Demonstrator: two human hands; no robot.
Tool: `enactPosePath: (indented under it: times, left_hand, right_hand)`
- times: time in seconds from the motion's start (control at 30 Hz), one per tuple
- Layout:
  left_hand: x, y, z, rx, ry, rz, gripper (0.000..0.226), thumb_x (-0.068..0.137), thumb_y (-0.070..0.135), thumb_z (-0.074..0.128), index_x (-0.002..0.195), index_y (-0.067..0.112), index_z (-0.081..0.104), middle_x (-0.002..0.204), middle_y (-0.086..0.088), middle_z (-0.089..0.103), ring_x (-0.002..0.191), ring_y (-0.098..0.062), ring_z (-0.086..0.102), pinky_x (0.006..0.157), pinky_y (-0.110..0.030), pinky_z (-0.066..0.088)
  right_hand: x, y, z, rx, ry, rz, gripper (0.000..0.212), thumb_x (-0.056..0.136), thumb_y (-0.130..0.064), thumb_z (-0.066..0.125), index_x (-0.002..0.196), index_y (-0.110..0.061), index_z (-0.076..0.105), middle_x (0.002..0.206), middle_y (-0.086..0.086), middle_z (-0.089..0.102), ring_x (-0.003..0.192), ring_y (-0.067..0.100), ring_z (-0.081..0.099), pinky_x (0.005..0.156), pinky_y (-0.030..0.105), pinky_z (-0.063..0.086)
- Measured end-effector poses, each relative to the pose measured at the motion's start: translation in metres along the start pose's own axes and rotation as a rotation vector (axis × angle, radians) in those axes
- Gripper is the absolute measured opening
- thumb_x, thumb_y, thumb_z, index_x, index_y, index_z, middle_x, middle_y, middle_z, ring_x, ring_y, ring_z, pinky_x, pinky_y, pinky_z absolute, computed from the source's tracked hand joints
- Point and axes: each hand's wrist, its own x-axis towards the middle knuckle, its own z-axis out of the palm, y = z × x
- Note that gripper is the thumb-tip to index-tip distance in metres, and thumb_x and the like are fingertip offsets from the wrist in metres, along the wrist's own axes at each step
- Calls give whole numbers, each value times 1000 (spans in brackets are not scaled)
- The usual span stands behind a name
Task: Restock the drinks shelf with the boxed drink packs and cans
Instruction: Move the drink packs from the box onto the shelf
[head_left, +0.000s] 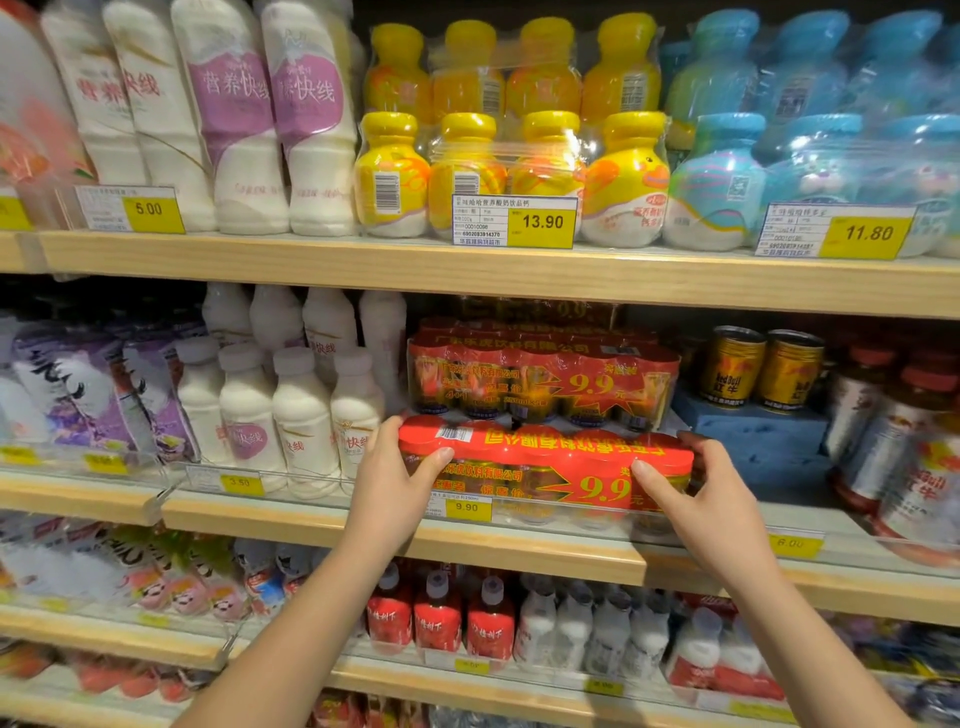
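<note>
A red shrink-wrapped pack of drink cans (540, 460), marked 9.9 in yellow, sits at the front of the middle wooden shelf (467, 540). My left hand (400, 467) grips its left end and my right hand (696, 483) grips its right end. A second identical red pack (540, 382) stands just behind it and higher, with more packs further back. Two loose gold Red Bull cans (761, 371) stand on a blue box (753, 431) to the right of the packs.
White milk-drink bottles (301, 415) crowd the shelf left of the pack. Red-capped bottle packs (904, 441) stand at the far right. A clear plastic lip with price tags (467, 506) runs along the shelf front. The shelves above and below are full of bottles.
</note>
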Motion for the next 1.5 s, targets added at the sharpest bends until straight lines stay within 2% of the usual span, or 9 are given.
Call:
enactPosePath:
  times: [0.17, 0.43, 0.57, 0.63, 0.8, 0.93, 1.2, 1.4, 1.5]
  left_hand:
    - [-2, 0, -1, 2, 1, -13, 72, 87, 51, 69, 144, 15, 43, 134, -1, 57, 120, -18, 56, 100, -40, 50]
    - [-3, -2, 1, 2, 5, -13, 71, 89, 47, 69, 145, 15, 41, 135, 0, 56, 121, -17, 54, 96, -30, 46]
    - [-2, -2, 2, 15, 0, -19, 73, 88, 51, 68, 146, 15, 40, 136, -2, 56, 123, -20, 55, 101, -38, 49]
    - [-3, -1, 3, 45, 7, -14, 75, 90, 49, 66, 149, 13, 38, 140, -5, 53, 127, -21, 52, 104, -36, 46]
    - [-13, 5, -2, 103, 55, 34, 77, 93, 44, 65, 154, 12, 31, 152, -8, 42, 138, -22, 42, 110, -34, 35]
    - [-22, 3, -19, 87, 55, 79, 76, 93, 44, 65, 154, 13, 32, 154, -6, 40, 141, -20, 40, 114, -35, 33]
    - [-58, -11, -74, -53, -10, 173, 68, 91, 46, 67, 149, 19, 42, 144, 1, 48, 133, -14, 47, 110, -33, 40]
    - [-93, -51, -121, -164, -102, 209, 63, 93, 46, 65, 146, 22, 43, 139, 9, 47, 130, -5, 46, 112, -31, 39]
    - [-112, -79, -136, -216, -144, 193, 61, 93, 45, 64, 146, 23, 45, 140, 9, 48, 130, -5, 47, 111, -30, 40]
  right_hand:
    - [0, 0, -1, -11, -16, 1, 46, 87, -54, 72, 116, -33, 45, 106, -6, 62, 93, 14, 61, 73, 34, 49]
    - [1, 4, 0, -41, 2, -18, 61, 86, -57, 71, 132, -23, 51, 116, -5, 63, 105, 19, 64, 77, 37, 52]
    - [4, 7, 2, -42, 0, -15, 62, 86, -58, 71, 133, -23, 51, 116, -4, 62, 105, 17, 61, 80, 39, 54]
    - [6, 9, 2, -29, -2, -12, 64, 85, -58, 72, 134, -22, 51, 117, -4, 61, 105, 16, 60, 81, 38, 53]
    - [2, 11, 3, 13, 67, -32, 82, 80, -63, 75, 144, -20, 47, 136, 2, 59, 126, 22, 57, 101, 50, 53]
    - [-16, 4, 3, 9, 98, -48, 91, 80, -63, 75, 152, -19, 41, 148, 3, 52, 136, 22, 50, 109, 50, 47]
    - [-85, -40, 6, 6, 123, -44, 85, 83, -61, 74, 151, -22, 43, 148, 0, 53, 133, 17, 51, 109, 44, 46]
    - [-164, -74, 34, 93, 82, 2, 81, 83, -57, 76, 149, -24, 44, 143, -4, 56, 124, 10, 55, 99, 33, 48]
    - [-204, -79, 52, 86, 49, 37, 79, 84, -55, 74, 150, -26, 44, 142, -6, 56, 126, 12, 55, 101, 35, 49]
